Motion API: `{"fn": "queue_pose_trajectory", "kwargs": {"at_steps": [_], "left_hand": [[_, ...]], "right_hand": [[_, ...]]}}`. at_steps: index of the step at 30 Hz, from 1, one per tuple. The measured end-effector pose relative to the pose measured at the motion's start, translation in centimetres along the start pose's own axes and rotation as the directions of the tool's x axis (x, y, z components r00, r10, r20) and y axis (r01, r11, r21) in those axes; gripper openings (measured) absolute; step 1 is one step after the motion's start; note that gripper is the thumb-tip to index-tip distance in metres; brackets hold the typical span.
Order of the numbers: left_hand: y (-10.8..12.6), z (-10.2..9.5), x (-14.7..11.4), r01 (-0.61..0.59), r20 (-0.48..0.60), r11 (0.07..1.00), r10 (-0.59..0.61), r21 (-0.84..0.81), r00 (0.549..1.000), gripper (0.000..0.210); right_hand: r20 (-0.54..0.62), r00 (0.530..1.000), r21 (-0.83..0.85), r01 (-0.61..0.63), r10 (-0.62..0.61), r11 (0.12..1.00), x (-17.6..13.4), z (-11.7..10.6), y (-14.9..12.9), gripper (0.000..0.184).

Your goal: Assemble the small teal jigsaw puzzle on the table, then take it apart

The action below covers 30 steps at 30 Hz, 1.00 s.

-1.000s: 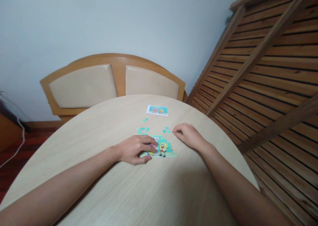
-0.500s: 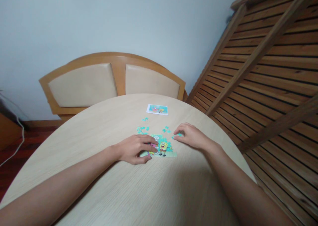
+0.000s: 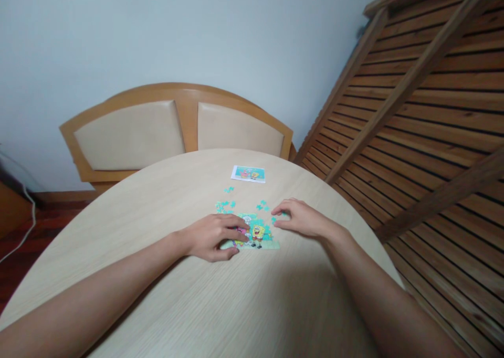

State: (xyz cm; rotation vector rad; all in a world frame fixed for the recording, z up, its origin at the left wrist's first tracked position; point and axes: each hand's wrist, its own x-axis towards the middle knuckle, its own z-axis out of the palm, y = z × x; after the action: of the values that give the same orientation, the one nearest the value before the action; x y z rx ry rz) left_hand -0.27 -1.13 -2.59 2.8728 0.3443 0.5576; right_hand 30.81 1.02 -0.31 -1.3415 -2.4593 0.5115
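Observation:
A partly assembled jigsaw puzzle (image 3: 258,237) with a yellow cartoon sponge figure lies flat on the table. My left hand (image 3: 216,237) rests over its left side, fingers spread and covering part of the picture. Just off its upper right edge is my right hand (image 3: 297,218), thumb and fingers apart around a few loose teal pieces that its fingers partly hide. More loose teal puzzle pieces (image 3: 262,206) lie above the puzzle, and another group of loose pieces (image 3: 224,207) sits at its upper left.
Farther back lies a printed reference card (image 3: 249,174) with the same cartoon picture. The round wooden table (image 3: 157,305) has a padded bench back (image 3: 134,135) behind it. Slatted wood panelling (image 3: 425,122) leans along the right side.
My right hand has shifted slightly left and down, towards the puzzle's right edge. My left hand stays on the puzzle.

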Motion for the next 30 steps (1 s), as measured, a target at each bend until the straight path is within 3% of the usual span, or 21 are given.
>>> {"fn": "queue_pose_trajectory", "kwargs": {"at_steps": [6,11,16,21,30], "left_hand": [[0.1,0.0,0.1,0.002,0.003,1.0,-0.002,0.007,1.0,0.038],[0.0,0.0,0.0,0.002,0.002,1.0,-0.002,0.009,1.0,0.038],[0.0,0.0,0.0,0.006,0.003,1.0,-0.006,0.011,1.0,0.038],[0.2,-0.2,0.2,0.005,0.007,1.0,-0.005,0.014,1.0,0.037],[0.0,0.0,0.1,0.002,0.012,1.0,-0.002,0.014,1.0,0.038]], "right_hand": [[0.014,0.999,0.056,-0.03,0.029,0.998,0.1,0.3,0.2,0.023],[0.122,0.991,0.297,-0.095,0.061,0.95,-0.1,-0.1,-0.5,0.021],[0.22,0.975,0.441,-0.122,0.024,0.889,-0.2,-0.1,-0.8,0.032],[0.301,0.953,0.43,-0.155,0.021,0.889,-0.4,0.0,-0.8,0.037],[0.297,0.954,0.375,-0.149,0.034,0.915,-0.5,-0.4,-1.8,0.027]]}}
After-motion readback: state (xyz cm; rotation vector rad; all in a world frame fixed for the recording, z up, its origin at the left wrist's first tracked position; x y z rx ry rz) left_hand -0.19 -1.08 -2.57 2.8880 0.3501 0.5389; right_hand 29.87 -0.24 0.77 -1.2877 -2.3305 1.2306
